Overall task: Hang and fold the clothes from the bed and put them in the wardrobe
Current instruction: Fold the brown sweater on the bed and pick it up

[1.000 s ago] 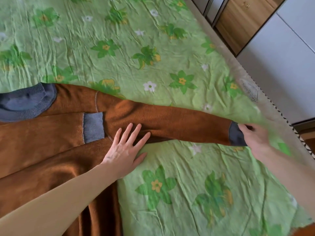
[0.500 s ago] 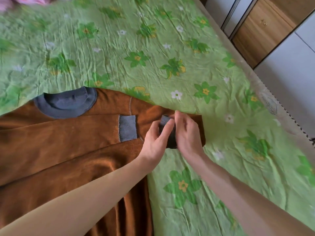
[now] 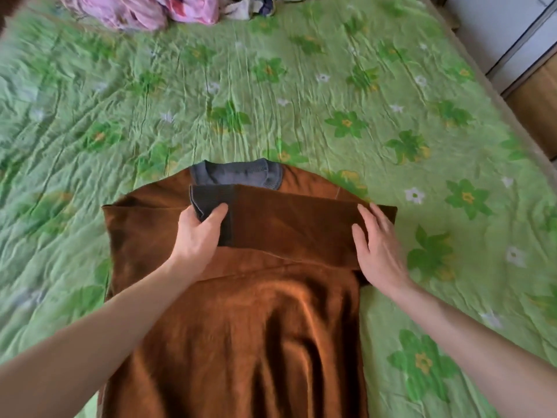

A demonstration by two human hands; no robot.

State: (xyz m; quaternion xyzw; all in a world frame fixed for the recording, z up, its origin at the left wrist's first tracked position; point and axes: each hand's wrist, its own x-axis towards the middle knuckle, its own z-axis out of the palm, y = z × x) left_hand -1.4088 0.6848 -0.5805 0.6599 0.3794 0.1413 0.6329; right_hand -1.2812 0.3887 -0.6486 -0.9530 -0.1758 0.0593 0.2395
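A brown sweater [image 3: 241, 327] with a grey collar [image 3: 238, 175] lies flat on the green flowered bed [image 3: 301, 86], collar away from me. Both its sleeves are folded across the chest. My left hand [image 3: 199, 233] pinches the grey cuff [image 3: 208, 203] of the top sleeve between thumb and fingers, near the collar. My right hand [image 3: 376, 245] rests with straight fingers on the fold at the sweater's right edge.
A heap of pink clothes [image 3: 141, 10] and some darker garments [image 3: 259, 6] lie at the far end of the bed. The bed's right edge [image 3: 494, 101] runs beside white and wooden wardrobe doors [image 3: 530, 55].
The right sleeve, stretched out a second ago, is now folded across the chest. The cuff passed from my right hand to my left. The view swung so the sweater faces me lengthwise.
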